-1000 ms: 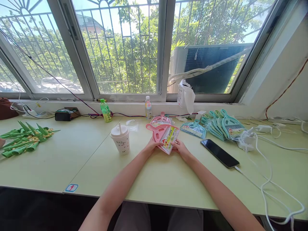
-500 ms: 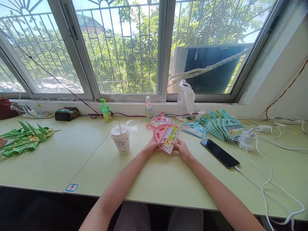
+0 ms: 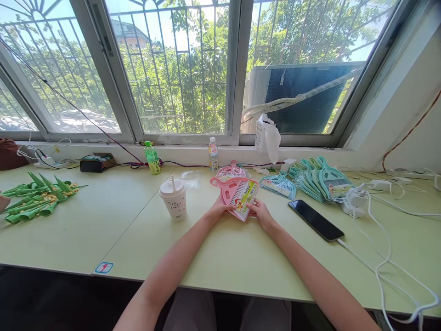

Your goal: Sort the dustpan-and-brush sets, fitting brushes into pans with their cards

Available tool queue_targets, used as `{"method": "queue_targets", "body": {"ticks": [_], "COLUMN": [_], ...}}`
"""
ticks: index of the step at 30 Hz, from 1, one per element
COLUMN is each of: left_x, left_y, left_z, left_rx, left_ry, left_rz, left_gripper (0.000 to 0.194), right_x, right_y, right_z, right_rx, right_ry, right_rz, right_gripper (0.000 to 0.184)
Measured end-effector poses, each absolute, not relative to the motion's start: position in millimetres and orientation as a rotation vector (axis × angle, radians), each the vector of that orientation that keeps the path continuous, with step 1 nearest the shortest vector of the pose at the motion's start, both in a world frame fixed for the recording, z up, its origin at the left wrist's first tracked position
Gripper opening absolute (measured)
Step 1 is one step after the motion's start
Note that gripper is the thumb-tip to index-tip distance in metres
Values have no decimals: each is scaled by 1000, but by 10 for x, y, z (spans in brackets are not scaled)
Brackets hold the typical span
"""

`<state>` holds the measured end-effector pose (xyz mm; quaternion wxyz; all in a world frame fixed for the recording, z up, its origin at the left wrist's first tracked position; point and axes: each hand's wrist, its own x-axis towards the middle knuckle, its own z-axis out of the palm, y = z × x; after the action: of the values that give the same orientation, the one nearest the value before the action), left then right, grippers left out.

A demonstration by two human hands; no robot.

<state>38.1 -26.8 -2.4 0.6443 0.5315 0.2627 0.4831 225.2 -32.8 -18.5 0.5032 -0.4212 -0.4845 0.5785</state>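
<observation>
Both my hands hold a pink mini dustpan-and-brush set (image 3: 234,189) with a yellow and white label, tilted above the table. My left hand (image 3: 219,209) is closed on its lower left side, and my right hand (image 3: 262,213) grips the lower right edge. Some fingertips are hidden behind the set; whether several sets are stacked there I cannot tell. Just behind it lies another pink set (image 3: 231,170) in clear wrap. To the right lie a single blue-green set (image 3: 278,185) and a row of several green sets (image 3: 334,181).
A lidded paper cup with straw (image 3: 173,200) stands left of my hands. A phone (image 3: 316,220) on a white charging cable (image 3: 386,257) lies right. Bottles (image 3: 152,158) stand near the window. Green plastic pieces (image 3: 41,197) lie far left, beside another person's hand (image 3: 4,202).
</observation>
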Motion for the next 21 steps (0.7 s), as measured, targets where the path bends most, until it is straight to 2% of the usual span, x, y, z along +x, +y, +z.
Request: {"method": "queue_targets", "body": {"ticks": [11, 21], "left_x": [374, 353], "left_y": [-252, -194], "left_z": [-60, -102], "left_rx": [1238, 1313], "left_ry": [533, 603], "left_rz": [1110, 1033], "left_gripper": [71, 71], "right_x": [2248, 2298], "right_y": [-345, -347], "right_z": [-159, -111], "right_rx": [-1042, -1006], "right_ry": [-1143, -1179], "right_rz": [1411, 1346], "right_gripper": [32, 38]}}
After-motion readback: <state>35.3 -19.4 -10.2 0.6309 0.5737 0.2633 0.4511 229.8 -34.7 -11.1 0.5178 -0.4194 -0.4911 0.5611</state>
